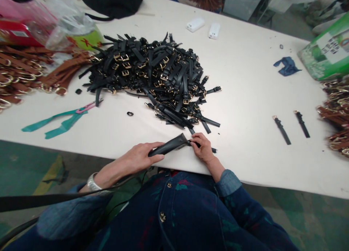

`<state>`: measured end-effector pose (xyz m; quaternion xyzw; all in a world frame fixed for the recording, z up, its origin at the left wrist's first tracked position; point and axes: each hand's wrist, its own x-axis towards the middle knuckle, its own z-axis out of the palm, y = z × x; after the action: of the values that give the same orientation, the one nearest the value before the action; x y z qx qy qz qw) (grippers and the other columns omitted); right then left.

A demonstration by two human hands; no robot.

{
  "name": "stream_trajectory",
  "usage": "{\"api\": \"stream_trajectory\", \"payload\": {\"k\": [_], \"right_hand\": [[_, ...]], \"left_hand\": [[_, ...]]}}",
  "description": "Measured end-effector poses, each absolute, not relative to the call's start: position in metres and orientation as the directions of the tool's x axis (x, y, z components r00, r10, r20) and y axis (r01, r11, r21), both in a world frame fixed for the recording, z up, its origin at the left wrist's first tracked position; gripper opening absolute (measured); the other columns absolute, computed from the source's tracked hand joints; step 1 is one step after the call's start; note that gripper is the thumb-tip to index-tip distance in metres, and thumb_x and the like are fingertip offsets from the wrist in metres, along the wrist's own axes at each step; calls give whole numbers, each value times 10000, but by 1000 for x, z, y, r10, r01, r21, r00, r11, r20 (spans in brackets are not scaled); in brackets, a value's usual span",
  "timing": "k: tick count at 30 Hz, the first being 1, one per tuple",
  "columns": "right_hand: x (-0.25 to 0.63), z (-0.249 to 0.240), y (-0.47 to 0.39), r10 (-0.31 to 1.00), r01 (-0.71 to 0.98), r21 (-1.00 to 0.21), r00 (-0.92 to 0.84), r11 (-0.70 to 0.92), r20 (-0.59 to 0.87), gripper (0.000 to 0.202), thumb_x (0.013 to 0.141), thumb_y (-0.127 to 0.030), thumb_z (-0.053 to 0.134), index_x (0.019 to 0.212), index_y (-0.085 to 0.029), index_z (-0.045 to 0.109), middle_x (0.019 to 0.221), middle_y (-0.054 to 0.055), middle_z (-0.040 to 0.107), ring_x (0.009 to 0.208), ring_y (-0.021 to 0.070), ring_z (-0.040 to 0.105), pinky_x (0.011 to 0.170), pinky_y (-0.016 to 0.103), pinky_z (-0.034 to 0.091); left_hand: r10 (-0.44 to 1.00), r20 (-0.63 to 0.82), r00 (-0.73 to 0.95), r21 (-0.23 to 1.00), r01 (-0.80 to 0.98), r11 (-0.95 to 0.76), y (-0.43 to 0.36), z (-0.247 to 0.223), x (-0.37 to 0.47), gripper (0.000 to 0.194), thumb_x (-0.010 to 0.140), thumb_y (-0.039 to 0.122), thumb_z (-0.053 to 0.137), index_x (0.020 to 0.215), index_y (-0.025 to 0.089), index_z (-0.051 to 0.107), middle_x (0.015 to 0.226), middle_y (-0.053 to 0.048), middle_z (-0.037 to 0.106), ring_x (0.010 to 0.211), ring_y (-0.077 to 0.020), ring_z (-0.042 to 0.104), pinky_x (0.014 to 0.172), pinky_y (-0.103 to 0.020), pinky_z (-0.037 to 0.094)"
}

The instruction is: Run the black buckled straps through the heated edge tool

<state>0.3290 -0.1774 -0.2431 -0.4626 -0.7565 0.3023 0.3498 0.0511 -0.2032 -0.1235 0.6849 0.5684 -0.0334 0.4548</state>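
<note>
My left hand (137,156) is wrapped round a wide black leather strap (171,144), thumb in front and fingers behind. The strap's tapered end points right, up to my right hand (201,147). Pinched in my right fingers is a narrow black buckle strap (214,150), partly hidden by the hand; one end sticks out to the right. The two pieces meet at my right fingertips, but how they join is hidden. Just beyond my hands lies a large heap of short black straps with gold buckles (163,69).
Scissors (81,109) with teal-wrapped handles lie at left. Brown straps (19,73) are piled at far left and more brown straps (338,113) at far right. Two short black straps (282,129) lie apart at right. A long black band (40,202) crosses near my left forearm.
</note>
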Motion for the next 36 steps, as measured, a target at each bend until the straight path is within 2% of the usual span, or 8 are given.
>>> {"api": "stream_trajectory", "payload": {"k": [6,13,20,27,31,36], "right_hand": [[330,-245,-178,916,500,-780,-328,376,231,121,808,-154,557,873,-210,643,1002,82,629,936,200,622,850,363,531],[329,-246,-178,918,495,-788,-330,366,220,121,811,-156,557,870,-211,646,992,79,628,917,195,623,841,351,529],[330,-248,-178,916,492,-786,-330,374,229,152,807,-125,537,877,-206,645,993,82,624,924,193,619,840,348,520],[329,-247,-178,921,491,-794,-326,359,215,128,820,-149,541,862,-210,645,981,75,627,911,189,615,839,343,524],[329,-247,-178,925,495,-798,-321,345,201,129,825,-156,537,858,-214,647,981,75,632,912,194,617,835,352,526],[329,-247,-177,925,486,-801,-315,350,213,132,823,-146,538,857,-213,647,977,74,633,913,190,617,838,348,525]], "left_hand": [[753,-538,379,616,787,44,-195,-127,54,559,845,533,471,1318,242,538,1146,-47,687,1053,-293,615,890,-343,458],[706,-580,407,586,810,15,-192,-127,32,589,832,556,501,1343,262,517,1194,-49,665,1040,-279,616,873,-325,462],[723,-571,389,619,783,68,-182,-120,54,574,814,518,510,1323,256,543,1088,-37,712,947,-273,651,816,-319,487],[686,-588,428,638,767,68,-181,-122,28,568,793,537,548,1298,277,572,1217,-20,662,1057,-277,609,934,-327,450],[657,-566,498,674,739,20,-176,-120,33,546,811,537,547,1303,301,565,1194,-16,673,1034,-259,619,938,-314,445],[678,-569,465,656,754,34,-173,-119,42,552,793,545,545,1281,290,585,1175,-34,681,1025,-280,614,914,-338,453]]}}
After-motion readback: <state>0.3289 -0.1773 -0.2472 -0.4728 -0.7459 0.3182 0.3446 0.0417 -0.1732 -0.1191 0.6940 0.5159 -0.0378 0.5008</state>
